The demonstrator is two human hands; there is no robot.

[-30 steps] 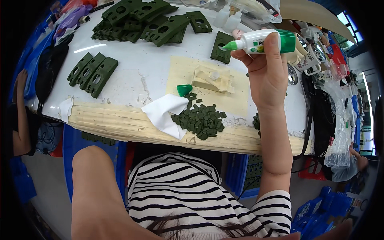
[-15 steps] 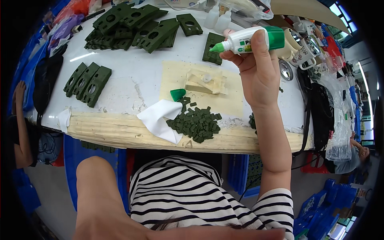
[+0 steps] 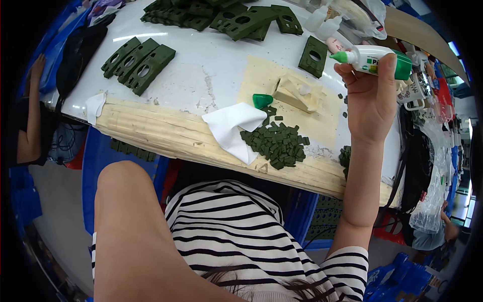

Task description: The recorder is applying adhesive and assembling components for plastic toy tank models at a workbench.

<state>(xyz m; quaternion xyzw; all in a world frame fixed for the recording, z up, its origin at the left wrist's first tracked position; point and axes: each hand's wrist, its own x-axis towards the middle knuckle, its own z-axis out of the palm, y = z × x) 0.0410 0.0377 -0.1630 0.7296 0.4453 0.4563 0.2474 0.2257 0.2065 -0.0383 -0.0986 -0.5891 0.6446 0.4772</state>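
My right hand (image 3: 371,103) is raised over the right side of the table, its fingers wrapped round a white glue bottle (image 3: 366,59). The bottle lies nearly level, its green nozzle toward the left. A green cap (image 3: 262,100) rests by a heap of small dark green pieces (image 3: 276,143), with a white cloth (image 3: 232,130) beside them. Behind the heap, a tape-wrapped block (image 3: 297,94) sits on a beige sheet (image 3: 256,73). A dark green panel (image 3: 312,55) with a round hole lies left of the bottle. My left arm (image 3: 128,216) is bent at the lower left; its hand is out of view.
Three dark green panels (image 3: 146,69) lie at the left, and a larger stack (image 3: 251,22) is at the back. Squeeze bottles (image 3: 329,26) stand behind my right hand. Tape covers the table's front edge (image 3: 166,128). A blue crate (image 3: 93,176) is below. Other people's arms show at both sides.
The view has shifted, so the table appears tilted and further right. My left hand, blurred at the bottom before, has gone out of view. My right hand still holds the glue bottle.
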